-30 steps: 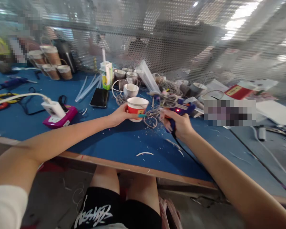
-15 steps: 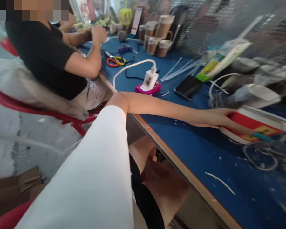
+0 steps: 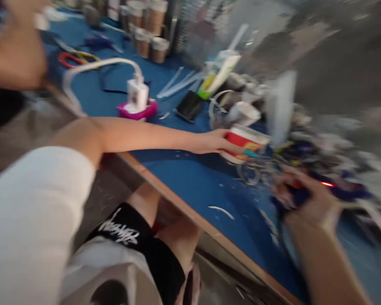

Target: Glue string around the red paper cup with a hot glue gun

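Note:
My left hand (image 3: 214,141) reaches across the blue table, its fingers wrapped round the near side of a red and white tub (image 3: 236,137) with a teal patch by its edge. At the right my right hand (image 3: 317,199), blurred, is closed round the grip of a dark blue glue gun (image 3: 300,195) with a small red light showing near it. Between the two hands lies a tangle of thin clear strands (image 3: 249,173). A white cylinder (image 3: 244,113) rests just behind the tub.
A white charger (image 3: 137,95) stands in a magenta socket (image 3: 123,111), with a cable looping off. Nearby are a black phone (image 3: 189,106), clear sticks (image 3: 178,87), scissors (image 3: 70,60) and brown cups (image 3: 158,50). A co-worker's arm (image 3: 15,55) is at the upper left. The wooden table edge (image 3: 178,199) runs diagonally.
The view has swung right, so the table things sit further left. My right hand with the glue gun has come into view. My left hand still grips the tub.

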Tool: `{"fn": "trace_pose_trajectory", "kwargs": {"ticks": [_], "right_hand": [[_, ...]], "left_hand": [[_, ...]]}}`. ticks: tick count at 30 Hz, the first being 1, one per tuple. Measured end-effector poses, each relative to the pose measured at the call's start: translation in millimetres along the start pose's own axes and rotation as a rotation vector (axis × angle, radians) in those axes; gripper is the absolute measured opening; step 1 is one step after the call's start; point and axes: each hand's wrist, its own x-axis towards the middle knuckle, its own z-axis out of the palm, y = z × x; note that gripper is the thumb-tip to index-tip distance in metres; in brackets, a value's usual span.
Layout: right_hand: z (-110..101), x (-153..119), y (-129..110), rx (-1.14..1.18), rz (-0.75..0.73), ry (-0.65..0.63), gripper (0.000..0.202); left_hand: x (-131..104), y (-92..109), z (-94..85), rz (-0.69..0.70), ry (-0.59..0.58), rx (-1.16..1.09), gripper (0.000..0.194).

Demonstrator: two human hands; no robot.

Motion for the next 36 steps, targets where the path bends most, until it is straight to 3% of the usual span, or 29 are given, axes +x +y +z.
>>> {"fn": "trace_pose_trajectory", "kwargs": {"ticks": [2, 6, 10, 14, 20, 26, 31, 36], "right_hand": [[-7, -6, -9, 0.056, 0.098, 0.018, 0.034], [-4, -8, -6, 0.074, 0.063, 0.04, 0.028], [-5, -10, 5, 0.134, 0.056, 0.039, 0.029], [-9, -12, 11, 0.164, 0.051, -0.044, 0.033], [-8, -13, 8, 0.178, 0.0, -0.086, 0.034], [-7, -14, 6, 0.143, -0.017, -0.151, 0.032], [-7, -11, 4, 0.096, -0.014, -0.086, 0.027], [-2, -12, 6, 0.086, 0.018, -0.071, 0.026]], "left_hand": [[0, -7, -5.1, 0.038, -0.035, -0.001, 0.023], [5, -18, -15.7, 0.096, -0.089, 0.049, 0.039], [-2, -19, -15.9, 0.068, -0.03, 0.053, 0.035], [-5, -20, -18.3, 0.01, 0.02, 0.079, 0.025], [-5, -18, -16.0, 0.045, -0.007, 0.097, 0.04], [-7, -15, -15.2, 0.043, 0.069, 0.142, 0.042], [-2, -13, -13.9, 0.069, -0.046, 0.085, 0.043], [1, -12, -16.3, 0.077, -0.038, 0.076, 0.048]]}}
